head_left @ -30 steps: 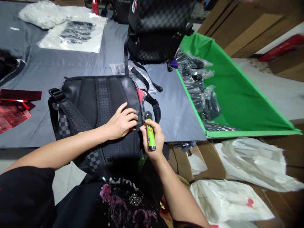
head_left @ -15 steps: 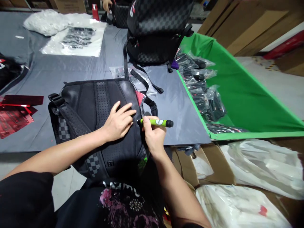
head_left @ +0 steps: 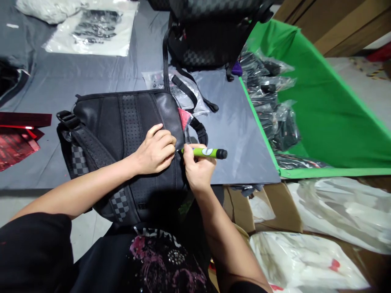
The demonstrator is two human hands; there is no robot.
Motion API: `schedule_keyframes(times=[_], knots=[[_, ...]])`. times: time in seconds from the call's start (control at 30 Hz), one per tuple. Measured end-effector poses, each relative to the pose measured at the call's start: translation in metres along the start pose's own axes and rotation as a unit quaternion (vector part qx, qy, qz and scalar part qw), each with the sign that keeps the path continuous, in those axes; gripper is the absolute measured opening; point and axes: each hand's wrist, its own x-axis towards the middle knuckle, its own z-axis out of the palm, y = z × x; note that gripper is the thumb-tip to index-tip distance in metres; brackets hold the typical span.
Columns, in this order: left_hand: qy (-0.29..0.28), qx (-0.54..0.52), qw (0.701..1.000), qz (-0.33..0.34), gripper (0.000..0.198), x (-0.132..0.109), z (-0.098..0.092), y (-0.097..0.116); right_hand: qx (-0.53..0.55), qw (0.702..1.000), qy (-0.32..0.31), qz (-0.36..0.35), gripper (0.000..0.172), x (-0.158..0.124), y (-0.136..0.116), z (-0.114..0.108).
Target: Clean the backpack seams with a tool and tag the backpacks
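The right hand (head_left: 200,162) grips a cylindrical lime-green marker (head_left: 206,153) at the right edge of the black, checker-trimmed fabric backpack (head_left: 131,132). The left hand (head_left: 157,150) rests curled on the backpack, left of the marker; its grip is unclear.

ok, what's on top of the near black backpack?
The left hand lies on the backpack; the right hand holds a green pen by its side edge. The surface beneath the left hand is covered, so can't be seen.

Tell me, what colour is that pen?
The pen is lime green with a black end, seen best in the head view.
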Motion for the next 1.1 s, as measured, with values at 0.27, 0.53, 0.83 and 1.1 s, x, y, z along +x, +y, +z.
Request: schedule_keyframes(times=[0.27, 0.53, 0.83, 1.1], knots=[[-0.001, -0.030, 0.999, -0.015, 0.008, -0.002, 0.002, -0.004, -0.026, 0.999, -0.033, -0.005, 0.029, 0.005, -0.002, 0.002], [0.019, -0.009, 1.000, -0.007, 0.009, -0.007, 0.005, -0.007, -0.051, 0.998, -0.032, -0.011, 0.029, 0.009, -0.005, 0.006], [0.017, -0.043, 0.999, -0.010, 0.007, -0.012, 0.005, -0.010, -0.057, 0.997, -0.048, -0.012, 0.029, 0.011, -0.004, 0.008], [0.015, -0.058, 0.998, -0.013, 0.014, -0.012, 0.007, -0.010, -0.063, 0.995, -0.075, -0.004, 0.030, 0.014, -0.005, 0.009]])
